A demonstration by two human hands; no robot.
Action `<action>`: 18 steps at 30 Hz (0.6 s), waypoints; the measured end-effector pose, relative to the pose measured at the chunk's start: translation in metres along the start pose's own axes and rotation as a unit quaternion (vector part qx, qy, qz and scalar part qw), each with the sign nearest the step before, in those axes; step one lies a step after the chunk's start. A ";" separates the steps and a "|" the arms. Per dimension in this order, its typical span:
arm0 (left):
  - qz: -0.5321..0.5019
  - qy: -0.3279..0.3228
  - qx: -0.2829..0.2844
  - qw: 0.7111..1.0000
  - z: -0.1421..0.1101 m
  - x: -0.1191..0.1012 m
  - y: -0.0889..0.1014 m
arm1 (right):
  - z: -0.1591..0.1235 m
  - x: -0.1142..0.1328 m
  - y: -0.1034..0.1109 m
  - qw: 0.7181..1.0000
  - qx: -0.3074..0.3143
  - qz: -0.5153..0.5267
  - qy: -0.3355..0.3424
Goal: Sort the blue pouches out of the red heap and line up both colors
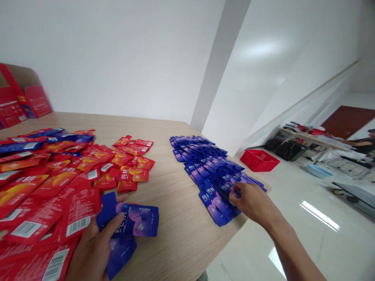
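Note:
My left hand (95,248) is closed around a few blue-purple pouches (143,221), thumb on top, fanned at different angles. It is at the near edge of a heap of red and orange pouches (77,203), some showing barcodes. On the right of the table, overlapping blue pouches (199,169) lie in rows with white lettering and pink-purple prints. My right hand (249,201) is at the near right end of these rows, its thumb and fingers pinched on a blue pouch there. Part of that pouch is hidden by the fingers.
Some blue pouches (22,147) are mixed into the red heap. Open red boxes (38,100) stand at the table's far left. Beyond the right table edge (225,246), a red crate (259,160) and a light-blue basin (318,171) sit on the floor. A person (366,142) is at the far right.

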State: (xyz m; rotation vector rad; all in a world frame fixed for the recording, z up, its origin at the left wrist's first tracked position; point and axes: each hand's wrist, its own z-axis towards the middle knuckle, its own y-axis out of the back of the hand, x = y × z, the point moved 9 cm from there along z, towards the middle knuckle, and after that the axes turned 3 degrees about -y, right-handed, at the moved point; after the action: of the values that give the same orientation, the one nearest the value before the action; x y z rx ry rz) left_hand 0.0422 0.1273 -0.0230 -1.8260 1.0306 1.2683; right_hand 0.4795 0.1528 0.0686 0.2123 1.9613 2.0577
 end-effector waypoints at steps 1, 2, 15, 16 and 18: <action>-0.005 0.019 0.004 1.000 -0.001 0.004 -0.002 | 0.001 0.002 -0.003 1.000 0.002 -0.001 -0.002; -0.011 0.037 0.009 0.999 -0.002 0.009 -0.003 | 0.003 0.004 -0.004 1.000 0.002 -0.004 -0.006; -0.052 0.111 0.201 0.972 -0.029 0.024 -0.096 | -0.098 0.109 0.003 0.895 -0.051 0.364 0.252; -0.055 0.109 0.223 0.967 -0.033 0.024 -0.108 | -0.105 0.117 0.003 0.889 -0.041 0.375 0.259; -0.064 0.105 0.253 0.960 -0.039 0.024 -0.128 | -0.110 0.124 0.005 0.888 -0.048 0.381 0.252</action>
State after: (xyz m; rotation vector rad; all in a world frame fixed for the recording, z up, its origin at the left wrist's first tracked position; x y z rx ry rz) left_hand 0.1766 0.1468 -0.0225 -1.6109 1.1987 0.6593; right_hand 0.3287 0.0862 0.0555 0.5488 2.2981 2.9436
